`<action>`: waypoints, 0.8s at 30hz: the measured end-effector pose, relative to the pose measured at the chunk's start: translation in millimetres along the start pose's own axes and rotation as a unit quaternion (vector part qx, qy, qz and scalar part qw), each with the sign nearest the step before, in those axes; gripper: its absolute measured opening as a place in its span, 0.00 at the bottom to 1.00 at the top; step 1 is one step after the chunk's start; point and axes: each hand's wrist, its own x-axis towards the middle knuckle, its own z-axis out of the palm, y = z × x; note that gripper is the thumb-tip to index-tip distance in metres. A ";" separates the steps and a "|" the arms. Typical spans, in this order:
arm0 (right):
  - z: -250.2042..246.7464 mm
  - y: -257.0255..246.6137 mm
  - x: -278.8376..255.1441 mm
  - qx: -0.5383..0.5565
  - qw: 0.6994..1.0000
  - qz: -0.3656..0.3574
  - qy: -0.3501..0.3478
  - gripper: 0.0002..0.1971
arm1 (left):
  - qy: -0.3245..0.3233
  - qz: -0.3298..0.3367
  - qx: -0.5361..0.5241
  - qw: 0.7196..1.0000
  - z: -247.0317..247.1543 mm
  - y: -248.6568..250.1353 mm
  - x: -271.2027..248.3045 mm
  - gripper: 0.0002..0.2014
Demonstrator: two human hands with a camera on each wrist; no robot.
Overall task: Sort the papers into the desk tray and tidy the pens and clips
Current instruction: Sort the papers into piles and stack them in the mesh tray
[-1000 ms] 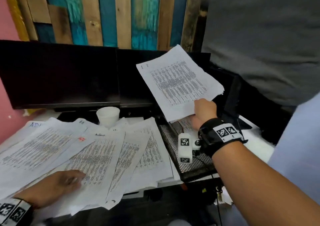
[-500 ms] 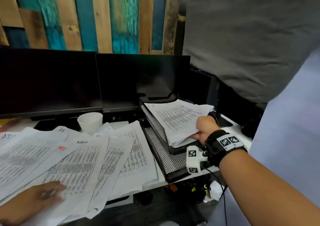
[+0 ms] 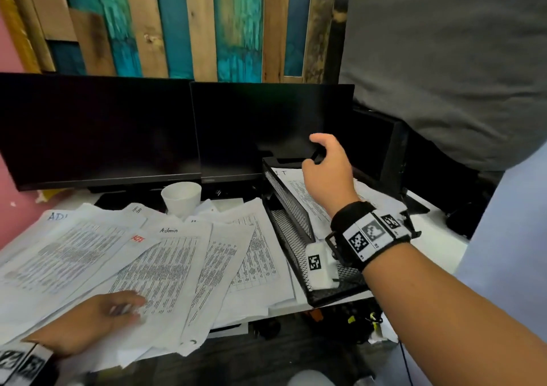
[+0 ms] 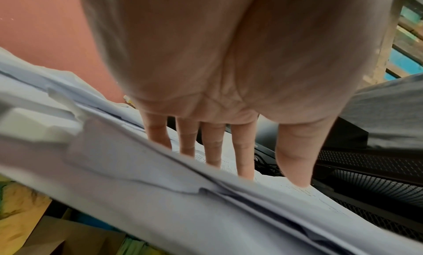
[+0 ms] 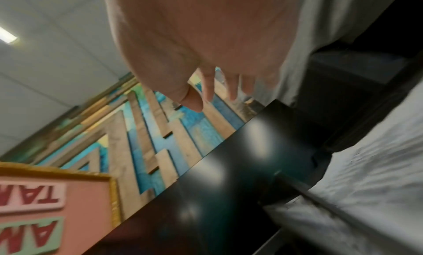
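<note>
Presently the right hand [image 3: 327, 175] hovers empty, fingers loosely curled, above the black wire-mesh desk tray [image 3: 288, 205] at centre right of the frame — printed sheets already lie in it. The left hand [image 3: 88, 323], fingers straight, presses flat on the fanned spread of printed white papers [image 3: 165, 270] at lower left. Judged step: between deposits. Next move calls for separating another sheet from the spread — no pens or clips discernible.

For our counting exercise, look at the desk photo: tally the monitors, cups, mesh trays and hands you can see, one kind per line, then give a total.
Dark flat monitors: 2, left and right
White paper cup: 1
Black wire-mesh desk tray: 1
Hands: 2, left hand and right hand
Total: 6
</note>
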 end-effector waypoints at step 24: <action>175.3 61.8 -82.9 0.081 0.863 0.362 -0.344 0.08 | -0.034 -0.108 0.201 0.973 15.0 54.9 -35.5 0.54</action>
